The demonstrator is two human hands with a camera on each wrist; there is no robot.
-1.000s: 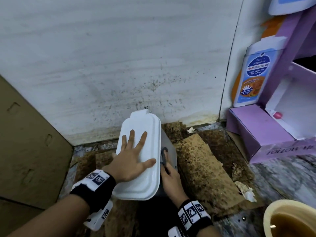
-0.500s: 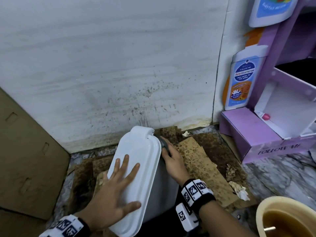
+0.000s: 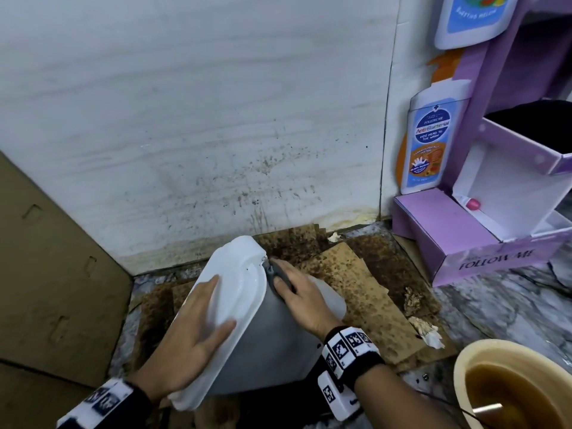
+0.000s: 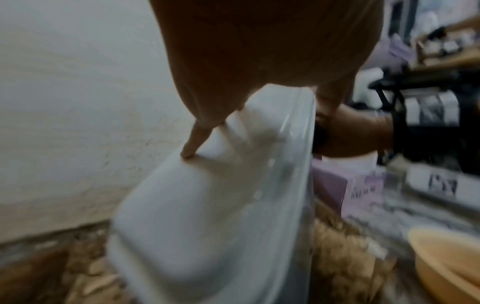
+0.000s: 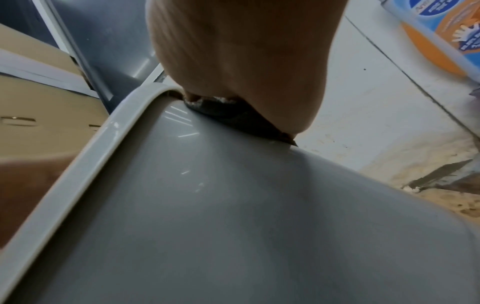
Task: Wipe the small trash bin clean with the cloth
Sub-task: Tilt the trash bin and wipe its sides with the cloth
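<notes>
The small trash bin (image 3: 272,351) has a grey body and a white lid (image 3: 238,283); it leans over to the left on the floor. My left hand (image 3: 198,329) lies flat on the lid, fingers spread and straight; the left wrist view shows a fingertip (image 4: 192,144) touching the lid (image 4: 207,205). My right hand (image 3: 297,292) presses a dark grey cloth (image 3: 277,274) against the bin's grey side, just under the lid's far end. In the right wrist view the cloth (image 5: 223,113) is squeezed between the palm (image 5: 246,61) and the bin wall (image 5: 233,216). Most of the cloth is hidden.
Stained cardboard sheets (image 3: 356,289) cover the floor by the spotted white wall (image 3: 216,119). A purple cardboard display stand (image 3: 448,236) is at the right. A beige basin of brown water (image 3: 483,360) sits at the bottom right. Crumpled tissue (image 3: 427,332) lies nearby. Brown cardboard (image 3: 46,274) stands at the left.
The bin has tipped further to the left. My right hand slid the cloth along the grey side to the lid's far end. My left hand moved to the lid's near end.
</notes>
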